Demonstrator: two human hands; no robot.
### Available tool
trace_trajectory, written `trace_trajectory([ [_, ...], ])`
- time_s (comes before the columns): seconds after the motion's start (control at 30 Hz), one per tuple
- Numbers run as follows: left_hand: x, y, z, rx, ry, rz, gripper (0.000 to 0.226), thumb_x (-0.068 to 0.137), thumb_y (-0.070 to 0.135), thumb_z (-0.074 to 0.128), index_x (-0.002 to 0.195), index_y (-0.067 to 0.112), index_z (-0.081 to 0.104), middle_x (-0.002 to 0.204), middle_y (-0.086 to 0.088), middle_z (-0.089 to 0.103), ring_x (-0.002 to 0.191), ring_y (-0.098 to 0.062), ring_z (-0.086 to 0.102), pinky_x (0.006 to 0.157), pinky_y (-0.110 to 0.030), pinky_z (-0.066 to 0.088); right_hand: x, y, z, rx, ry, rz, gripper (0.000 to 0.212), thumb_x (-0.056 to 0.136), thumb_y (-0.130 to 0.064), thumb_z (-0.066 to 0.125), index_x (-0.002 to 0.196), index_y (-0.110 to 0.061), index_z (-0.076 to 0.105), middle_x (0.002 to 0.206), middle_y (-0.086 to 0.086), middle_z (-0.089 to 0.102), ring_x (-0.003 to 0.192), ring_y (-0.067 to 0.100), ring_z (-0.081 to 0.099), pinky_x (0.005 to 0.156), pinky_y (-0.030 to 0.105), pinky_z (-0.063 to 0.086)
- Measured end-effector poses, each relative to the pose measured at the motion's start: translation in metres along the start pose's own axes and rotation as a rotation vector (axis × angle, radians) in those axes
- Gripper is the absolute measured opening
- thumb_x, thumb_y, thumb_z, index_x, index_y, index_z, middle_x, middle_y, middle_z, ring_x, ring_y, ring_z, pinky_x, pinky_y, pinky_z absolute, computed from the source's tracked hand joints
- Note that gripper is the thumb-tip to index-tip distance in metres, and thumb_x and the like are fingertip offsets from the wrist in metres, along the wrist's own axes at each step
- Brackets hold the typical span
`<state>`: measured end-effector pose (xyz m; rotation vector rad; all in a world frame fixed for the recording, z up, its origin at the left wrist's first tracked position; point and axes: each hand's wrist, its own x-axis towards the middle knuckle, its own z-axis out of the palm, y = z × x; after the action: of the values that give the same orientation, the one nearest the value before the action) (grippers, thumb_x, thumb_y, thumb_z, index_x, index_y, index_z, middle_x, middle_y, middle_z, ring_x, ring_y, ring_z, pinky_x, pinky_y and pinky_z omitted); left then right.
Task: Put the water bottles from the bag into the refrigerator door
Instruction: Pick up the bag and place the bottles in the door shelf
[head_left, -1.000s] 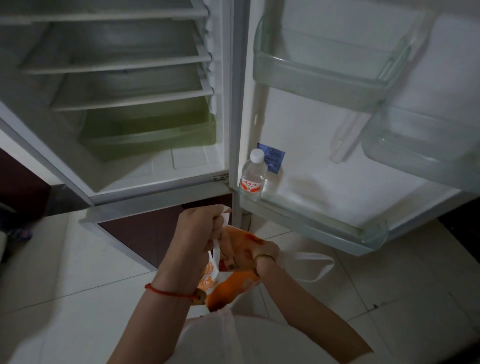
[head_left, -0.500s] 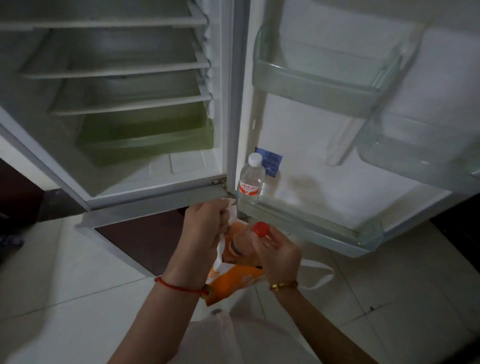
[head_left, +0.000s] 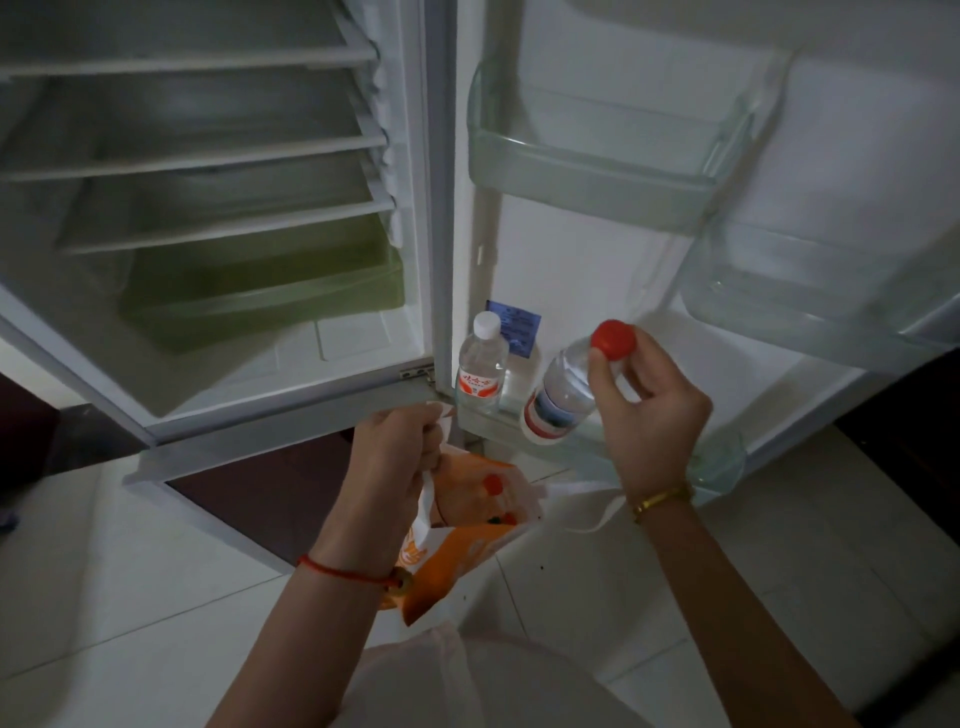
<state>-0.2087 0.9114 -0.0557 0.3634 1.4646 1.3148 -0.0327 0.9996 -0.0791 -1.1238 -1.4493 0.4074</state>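
- Refrigerator body (head_left: 208, 208) fills the far left, its door swung wide; white wire-edged shelves are stacked inside and a greenish crisper drawer (head_left: 260, 291) sits at the bottom, with nothing visible in either.
- Refrigerator door (head_left: 597, 260) stands open on the right, carrying three clear bins: an upper bin (head_left: 587, 171), a second bin (head_left: 810, 306) further right, and the bottom door shelf (head_left: 722, 457) nearest the floor. The two upper bins show nothing in them.
- Pale tiled floor (head_left: 130, 597) spreads across the near part of the scene.
- An orange and white bag (head_left: 467, 551) hangs near the centre below the door shelf, its mouth pulled open; something red shows inside, too dim to identify.
- Left hand (head_left: 395, 457), with a red string bracelet at the wrist, is clenched on the bag's white handle.
- Right hand (head_left: 649, 415), with a gold bracelet at the wrist, grips the neck of a red-capped bottle (head_left: 561, 400) just under the cap. That bottle is tilted, its base over the front rail of the bottom door shelf; its red and blue label is unreadable.
- A white-capped bottle (head_left: 480, 374) stands upright at the left end of the bottom door shelf, just beside the held bottle; its red and white label bears characters too small to read.
- A blue sticker (head_left: 517, 325) on the door liner lies behind the white-capped bottle, its print illegible.
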Motion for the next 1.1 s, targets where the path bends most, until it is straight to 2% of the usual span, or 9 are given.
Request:
trace_trajectory([
  [0.2, 0.004, -0.001, 0.0, 0.026, -0.005, -0.002, 0.044, 0.092, 0.006, 0.047, 0.052, 0.017, 0.035, 0.041, 0.004, 0.027, 0.038, -0.01, 0.023, 0.054, -0.03, 0.022, 0.023, 0.032, 0.032, -0.072, -0.064, 0.049, 0.036, 0.079, -0.042, 0.07, 0.097, -0.011, 0.072, 0.086, 0.006, 0.076, 0.078, 0.02, 0.072, 0.074, 0.044, 0.06],
  [0.3, 0.008, -0.002, 0.001, 0.022, -0.005, -0.014, 0.042, 0.092, 0.005, 0.047, 0.053, 0.016, 0.037, 0.041, 0.004, 0.027, 0.035, -0.008, 0.023, 0.053, -0.028, 0.023, 0.029, 0.044, 0.049, -0.128, -0.098, 0.075, 0.029, 0.079, -0.04, 0.071, 0.087, -0.012, 0.073, 0.078, 0.004, 0.075, 0.073, 0.017, 0.071, 0.069, 0.041, 0.059],
  [0.43, 0.012, -0.003, 0.004, 0.019, -0.007, -0.061, 0.057, 0.091, 0.005, 0.049, 0.036, 0.02, 0.045, 0.039, 0.005, 0.027, 0.033, -0.007, 0.022, 0.054, -0.028, 0.021, 0.029, 0.057, 0.065, -0.204, -0.139, 0.11, 0.035, 0.077, -0.047, 0.068, 0.077, -0.012, 0.071, 0.07, 0.005, 0.072, 0.067, 0.022, 0.069, 0.062, 0.037, 0.056],
  [0.57, 0.013, -0.002, 0.008, 0.044, -0.006, -0.092, 0.043, 0.09, 0.008, 0.052, 0.05, 0.016, 0.038, 0.04, 0.004, 0.027, 0.034, -0.009, 0.022, 0.055, -0.03, 0.021, 0.025, 0.066, 0.076, -0.282, -0.145, 0.126, 0.034, 0.073, -0.045, 0.074, 0.077, -0.011, 0.072, 0.07, 0.004, 0.073, 0.065, 0.021, 0.067, 0.059, 0.03, 0.052],
  [0.73, 0.015, -0.001, 0.011, 0.064, -0.01, -0.091, 0.041, 0.092, 0.008, 0.05, 0.053, 0.014, 0.039, 0.044, 0.002, 0.028, 0.036, -0.009, 0.024, 0.052, -0.028, 0.023, 0.019, 0.064, 0.086, -0.357, -0.151, 0.142, 0.032, 0.073, -0.045, 0.075, 0.072, -0.013, 0.07, 0.063, 0.002, 0.068, 0.058, 0.019, 0.061, 0.054, 0.021, 0.035],
  [0.87, 0.015, 0.0, 0.012, 0.091, 0.003, -0.087, 0.044, 0.092, 0.009, 0.051, 0.05, 0.015, 0.038, 0.042, 0.002, 0.028, 0.038, -0.01, 0.025, 0.048, -0.025, 0.028, 0.017, 0.063, 0.085, -0.378, -0.141, 0.201, 0.033, 0.073, -0.046, 0.075, 0.078, -0.014, 0.071, 0.071, 0.003, 0.071, 0.065, 0.021, 0.064, 0.058, 0.022, 0.037],
  [0.97, 0.014, 0.001, 0.013, 0.113, 0.014, -0.085, 0.045, 0.091, 0.011, 0.052, 0.049, 0.016, 0.036, 0.04, 0.004, 0.028, 0.037, -0.01, 0.024, 0.044, -0.023, 0.027, 0.017, 0.063, 0.081, -0.381, -0.193, 0.233, 0.037, 0.074, -0.046, 0.076, 0.092, -0.014, 0.069, 0.086, 0.004, 0.071, 0.078, 0.022, 0.065, 0.063, 0.024, 0.037],
  [1.03, 0.013, 0.002, 0.014, 0.095, 0.008, -0.071, 0.042, 0.091, 0.01, 0.051, 0.052, 0.016, 0.038, 0.042, 0.003, 0.029, 0.037, -0.01, 0.025, 0.047, -0.025, 0.028, 0.015, 0.063, 0.078, -0.351, -0.24, 0.247, 0.048, 0.075, -0.046, 0.076, 0.107, -0.013, 0.062, 0.104, 0.004, 0.067, 0.089, 0.019, 0.063, 0.068, 0.025, 0.04],
  [1.1, 0.011, 0.001, 0.013, 0.073, -0.004, -0.064, 0.041, 0.092, 0.009, 0.051, 0.053, 0.016, 0.039, 0.043, 0.003, 0.03, 0.037, -0.009, 0.025, 0.054, -0.029, 0.027, 0.005, 0.063, 0.07, -0.316, -0.214, 0.226, 0.057, 0.075, -0.048, 0.075, 0.112, -0.011, 0.054, 0.112, 0.002, 0.058, 0.091, 0.014, 0.057, 0.066, 0.025, 0.042],
])
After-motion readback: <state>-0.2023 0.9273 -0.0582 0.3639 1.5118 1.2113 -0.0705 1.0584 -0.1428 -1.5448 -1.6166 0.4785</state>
